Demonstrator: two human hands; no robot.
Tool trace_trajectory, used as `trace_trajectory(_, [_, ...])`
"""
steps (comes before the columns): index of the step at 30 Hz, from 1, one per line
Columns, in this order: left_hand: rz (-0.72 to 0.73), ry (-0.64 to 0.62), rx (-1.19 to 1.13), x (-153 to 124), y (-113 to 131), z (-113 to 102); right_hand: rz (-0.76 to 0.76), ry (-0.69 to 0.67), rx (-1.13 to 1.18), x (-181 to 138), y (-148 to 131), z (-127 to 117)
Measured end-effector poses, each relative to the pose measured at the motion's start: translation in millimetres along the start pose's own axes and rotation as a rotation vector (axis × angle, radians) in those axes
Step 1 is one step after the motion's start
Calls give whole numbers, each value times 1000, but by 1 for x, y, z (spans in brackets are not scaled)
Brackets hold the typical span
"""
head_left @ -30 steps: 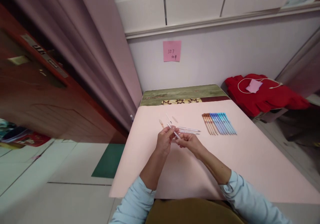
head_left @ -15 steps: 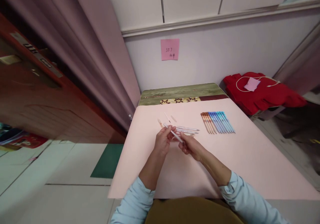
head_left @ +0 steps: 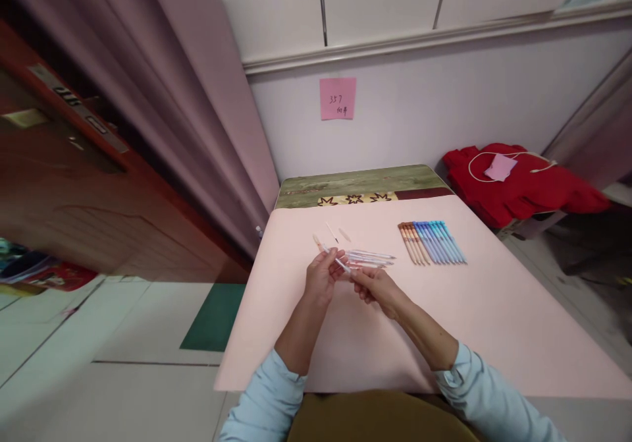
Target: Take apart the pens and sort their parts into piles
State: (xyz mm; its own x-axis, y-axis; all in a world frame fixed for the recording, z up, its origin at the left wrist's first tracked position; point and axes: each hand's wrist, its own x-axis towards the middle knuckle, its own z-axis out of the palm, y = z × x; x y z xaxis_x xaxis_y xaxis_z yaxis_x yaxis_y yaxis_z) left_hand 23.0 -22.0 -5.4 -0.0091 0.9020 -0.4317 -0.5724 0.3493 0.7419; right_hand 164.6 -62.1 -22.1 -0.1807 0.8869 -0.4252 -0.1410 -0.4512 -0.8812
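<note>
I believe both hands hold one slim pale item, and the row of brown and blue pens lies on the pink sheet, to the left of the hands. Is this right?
The side is wrong: the left hand and right hand hold one slim pale item, but in the head view the row of pens lies on the pink sheet to their right.

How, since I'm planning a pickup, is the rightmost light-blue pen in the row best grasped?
Probably by mid-barrel, coming from above and its right. The rightmost light-blue pen lies flat, its slim barrel slanting toward the near edge, with bare pink table covering along its right. The rest of the row lies close on its left, leaving little room there.
</note>
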Motion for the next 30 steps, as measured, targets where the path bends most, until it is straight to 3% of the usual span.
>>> trace_trajectory(6, [5, 73, -22, 5, -2, 4, -162, 163, -66, 3, 2, 1])
trace_trajectory(12, [37, 29, -16, 4, 5, 7, 97, 0, 20, 4, -2, -2])
trace_trajectory(17, [40, 44, -20, 5, 7, 4, -6, 34, 109, 2, -3, -2])
trace_trajectory(22, [33, 40, -17, 6, 6, 3, 56, -55, 127, 2, -1, 0])
trace_trajectory(30, [121, 129, -50, 22, 19, -9, 33, -27, -8, -5, -10, -2])
